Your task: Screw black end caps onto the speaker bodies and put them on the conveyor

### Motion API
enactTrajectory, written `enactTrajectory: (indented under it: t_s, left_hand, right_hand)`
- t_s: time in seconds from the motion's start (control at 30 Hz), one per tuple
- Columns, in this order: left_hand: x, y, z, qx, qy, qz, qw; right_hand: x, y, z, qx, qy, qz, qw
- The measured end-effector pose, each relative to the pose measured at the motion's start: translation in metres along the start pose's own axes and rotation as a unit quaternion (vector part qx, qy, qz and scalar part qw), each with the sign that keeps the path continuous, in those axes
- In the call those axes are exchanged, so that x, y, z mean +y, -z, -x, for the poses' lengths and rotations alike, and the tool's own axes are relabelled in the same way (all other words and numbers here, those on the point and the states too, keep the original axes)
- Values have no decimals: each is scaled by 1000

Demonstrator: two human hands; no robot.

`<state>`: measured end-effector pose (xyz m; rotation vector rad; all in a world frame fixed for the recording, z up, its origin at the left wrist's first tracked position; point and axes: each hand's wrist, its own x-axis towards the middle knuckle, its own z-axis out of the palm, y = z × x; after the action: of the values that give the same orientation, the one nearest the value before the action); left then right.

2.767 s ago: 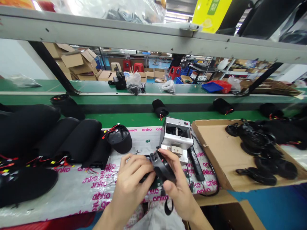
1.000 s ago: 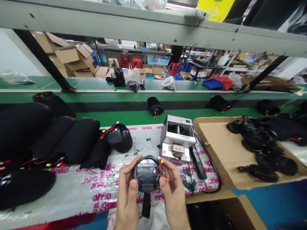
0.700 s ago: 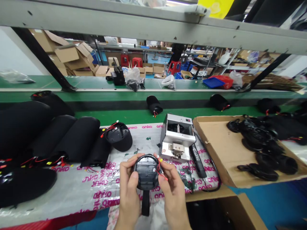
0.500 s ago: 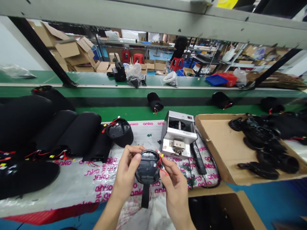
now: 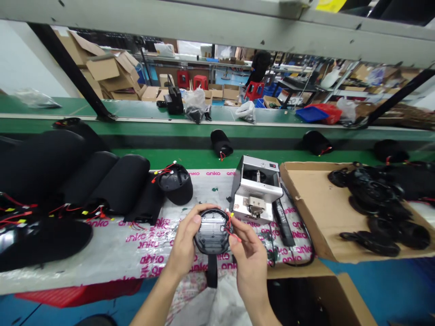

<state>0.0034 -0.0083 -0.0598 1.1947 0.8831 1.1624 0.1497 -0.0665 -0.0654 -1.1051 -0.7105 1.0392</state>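
Between my hands, above the near edge of the table, is a round black plastic part point(image 5: 211, 231) with a ribbed inner face. A black strap point(image 5: 212, 271) hangs from its lower edge. My left hand point(image 5: 186, 237) grips its left rim, thumb on the front edge. At its right rim, the fingers of my right hand point(image 5: 247, 246) are closed on thin red wires point(image 5: 229, 228) with small white and yellow connectors. Just beyond stands a silver metal machine point(image 5: 256, 190). To its left lies a black fabric-covered cylinder point(image 5: 176, 183) with its open end and wires showing.
Several black cylinders point(image 5: 118, 183) with red wires crowd the left. On the right, a cardboard tray point(image 5: 306, 194) holds black plastic parts point(image 5: 377, 203). An open carton point(image 5: 350, 294) sits below it. A green conveyor point(image 5: 163, 156) runs behind, under a grey overhead beam point(image 5: 204, 27).
The round part has tilted, so its inner face now catches more light. Both hands keep their hold. The whole view has shifted slightly, with things appearing a little further right.
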Motion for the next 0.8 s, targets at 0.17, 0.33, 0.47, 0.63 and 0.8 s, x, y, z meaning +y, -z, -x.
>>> enactTrajectory:
  t_s: [0.17, 0.33, 0.47, 0.63, 0.8]
  left_hand:
    - [0, -7, 1, -10, -27, 48, 998]
    - [2, -11, 4, -19, -56, 73, 996]
    - [-1, -7, 8, -3, -47, 32, 998]
    - [2, -4, 12, 49, 17, -76, 996]
    - [-1, -11, 29, 98, 29, -62, 993]
  right_hand:
    - [15, 3, 4, 2, 32, -24, 999]
    - [37, 5, 14, 15, 69, -48, 996]
    - [42, 10, 15, 5, 73, -48, 996]
    - [33, 13, 8, -6, 51, -24, 998]
    - [25, 14, 1, -18, 40, 21, 999]
